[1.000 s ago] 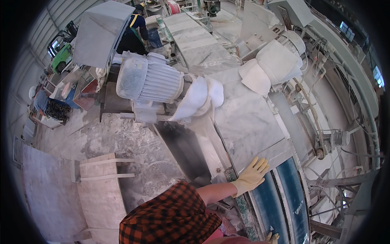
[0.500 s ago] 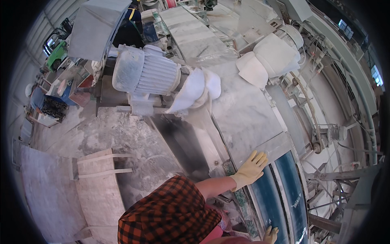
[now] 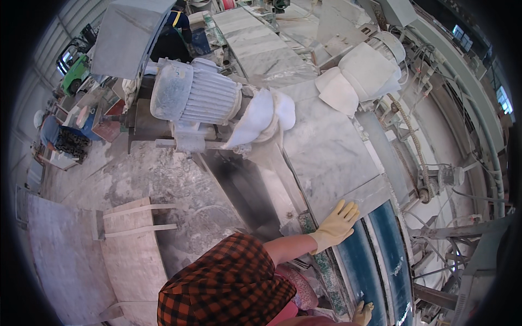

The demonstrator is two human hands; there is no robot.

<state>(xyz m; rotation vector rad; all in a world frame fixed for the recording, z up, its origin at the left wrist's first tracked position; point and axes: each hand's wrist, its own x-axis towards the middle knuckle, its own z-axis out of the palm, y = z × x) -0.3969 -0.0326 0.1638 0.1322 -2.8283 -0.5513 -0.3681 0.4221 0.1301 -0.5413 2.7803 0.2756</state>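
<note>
My left hand point(image 3: 334, 227), in a pale yellow glove, lies flat with its fingers stretched out. Its fingertips rest at the near edge of a grey-white, veined stone slab point(image 3: 331, 146), where a narrow strip of stone point(image 3: 363, 194) lies across the end. Under the palm runs a blue belt point(image 3: 354, 252); a second blue belt point(image 3: 389, 242) lies alongside. Low in the view, my right hand point(image 3: 363, 313) wears a similar glove and rests over the nearer blue belt. Its fingers are partly visible, look slightly apart and hold nothing that I can see.
A dusty ribbed motor point(image 3: 198, 93) with a cloth-like cover stands left of the slab; another covered motor point(image 3: 370, 70) is opposite. Farther off lies a veined slab point(image 3: 255, 41). A person in dark clothing point(image 3: 171, 41) is behind a grey hood point(image 3: 130, 38). Wooden boards point(image 3: 133, 244) stand at left.
Both hands stay in nearly the same places. The veins on the far slab and the slab by my left hand show more clearly now.
</note>
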